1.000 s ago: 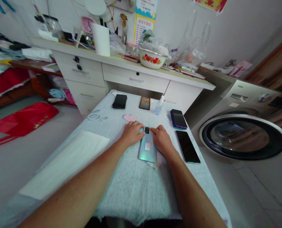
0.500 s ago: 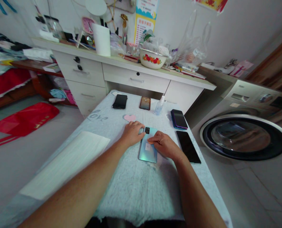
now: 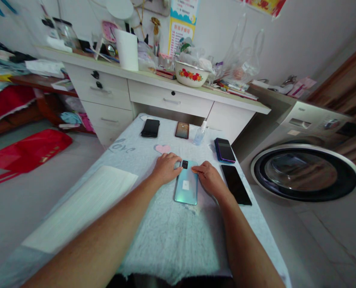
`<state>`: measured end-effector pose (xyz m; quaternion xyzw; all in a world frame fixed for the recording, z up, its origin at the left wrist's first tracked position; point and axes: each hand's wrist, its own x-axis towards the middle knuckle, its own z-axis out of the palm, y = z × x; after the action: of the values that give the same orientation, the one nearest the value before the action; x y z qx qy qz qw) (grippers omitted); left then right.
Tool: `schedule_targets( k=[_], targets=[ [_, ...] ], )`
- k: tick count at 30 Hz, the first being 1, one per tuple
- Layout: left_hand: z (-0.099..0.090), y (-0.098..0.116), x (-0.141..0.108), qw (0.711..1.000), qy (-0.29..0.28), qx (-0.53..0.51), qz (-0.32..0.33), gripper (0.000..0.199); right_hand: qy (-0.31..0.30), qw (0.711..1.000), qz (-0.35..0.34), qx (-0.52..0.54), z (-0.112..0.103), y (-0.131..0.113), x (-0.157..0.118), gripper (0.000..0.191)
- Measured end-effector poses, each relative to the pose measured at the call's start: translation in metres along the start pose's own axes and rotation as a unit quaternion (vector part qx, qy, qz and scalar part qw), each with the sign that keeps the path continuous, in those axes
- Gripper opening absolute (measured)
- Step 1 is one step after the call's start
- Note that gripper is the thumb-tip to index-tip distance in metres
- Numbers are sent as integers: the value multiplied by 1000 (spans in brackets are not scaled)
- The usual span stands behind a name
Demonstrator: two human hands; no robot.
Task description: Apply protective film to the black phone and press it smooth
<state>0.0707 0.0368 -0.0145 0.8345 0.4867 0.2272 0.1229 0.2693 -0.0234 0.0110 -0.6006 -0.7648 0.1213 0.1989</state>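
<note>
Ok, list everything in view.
handled phone: 1, blue-green, between hands
black phone: 1, black, table right
phone stack: 1, dark, table right
far phones: count unclear, black, table rear left
brown phone: 1, brown, table rear
spray bottle: 1, clear, table rear
sheet: 1, white, table left
table: 1, pale blue, centre
desk: 1, white, behind table
bowl: 1, white, on desk
paper roll: 1, white, on desk
clutter: uncounted, mixed, on desk
posters: 2+, colourful, wall
washing machine: 1, silver, right
bag: 1, red, left floor
left hand: 1, bare, at phone
right hand: 1, bare, at phone
</note>
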Motion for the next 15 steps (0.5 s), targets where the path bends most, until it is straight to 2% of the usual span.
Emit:
schedule_targets(
  k=[7, 15],
  targets=[
    [-1, 1, 0, 1000, 0, 0, -1, 29, 7, 999, 24, -39, 0, 3, 0, 30],
    [1, -1, 0, 1000, 3, 3, 3, 28, -32, 999, -24, 19, -11, 3, -2, 28]
  ],
)
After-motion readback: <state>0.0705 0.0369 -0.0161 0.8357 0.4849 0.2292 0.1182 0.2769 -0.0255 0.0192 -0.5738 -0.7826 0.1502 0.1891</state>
